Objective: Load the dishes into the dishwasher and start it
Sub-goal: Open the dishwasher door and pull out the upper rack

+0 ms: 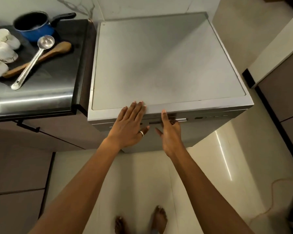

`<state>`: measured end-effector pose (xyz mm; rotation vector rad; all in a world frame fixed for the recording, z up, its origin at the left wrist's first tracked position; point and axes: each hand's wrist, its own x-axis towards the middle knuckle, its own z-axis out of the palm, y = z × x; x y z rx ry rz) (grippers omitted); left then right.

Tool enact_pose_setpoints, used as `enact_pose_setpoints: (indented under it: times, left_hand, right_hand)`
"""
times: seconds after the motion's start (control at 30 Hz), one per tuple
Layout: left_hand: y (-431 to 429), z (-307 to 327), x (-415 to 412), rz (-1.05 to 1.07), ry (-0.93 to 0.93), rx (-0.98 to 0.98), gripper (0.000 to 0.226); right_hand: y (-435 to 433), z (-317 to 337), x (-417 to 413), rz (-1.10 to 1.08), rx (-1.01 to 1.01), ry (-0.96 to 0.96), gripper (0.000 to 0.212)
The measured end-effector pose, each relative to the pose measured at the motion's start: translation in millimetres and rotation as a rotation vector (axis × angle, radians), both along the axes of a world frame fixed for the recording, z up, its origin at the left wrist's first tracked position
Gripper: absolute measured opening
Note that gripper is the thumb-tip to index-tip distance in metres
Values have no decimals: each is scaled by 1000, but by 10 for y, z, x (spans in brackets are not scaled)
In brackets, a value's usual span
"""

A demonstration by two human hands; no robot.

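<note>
The grey metal dishwasher [167,65] door looks stiff and heavy; pull its recessed handle [181,119]. Left hand [130,129] lies released; right hand [169,132] grip unclear.

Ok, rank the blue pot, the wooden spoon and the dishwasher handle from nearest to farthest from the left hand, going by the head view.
1. Dishwasher handle, on the door front just right of the left hand.
2. Wooden spoon, on the counter to the left.
3. Blue pot, farther back on that counter, near the wall.

The left hand [130,125] lies flat on the closed dishwasher [167,65] top's front edge, the right hand [169,132] at its handle [181,119].
</note>
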<state>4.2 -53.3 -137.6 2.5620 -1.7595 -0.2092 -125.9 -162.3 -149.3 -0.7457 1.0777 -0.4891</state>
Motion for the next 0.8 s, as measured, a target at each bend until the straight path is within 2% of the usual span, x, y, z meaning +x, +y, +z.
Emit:
enact_pose_setpoints:
  times: [0.13, 0.27, 0.53, 0.7, 0.8]
  left_hand:
    - [-33, -55, 34, 5, 36, 65, 91]
    - [-59, -54, 53, -9, 61, 109, 101]
    - [-72, -90, 100, -46, 70, 68, 116]
    - [-28, -113, 89, -53, 44, 11, 128]
    - [69, -132, 9, -51, 13, -27, 126]
  right_hand:
    - [-59, -111, 84, -162, 128, -208, 83]
    - [-93, -192, 99, -206, 151, -266, 90]
    - [-62, -142, 151, -187, 63, -157, 73]
    - [268, -267, 93, -314, 31, 73, 90]
    - [448, -387, -170, -303, 17, 89, 78]
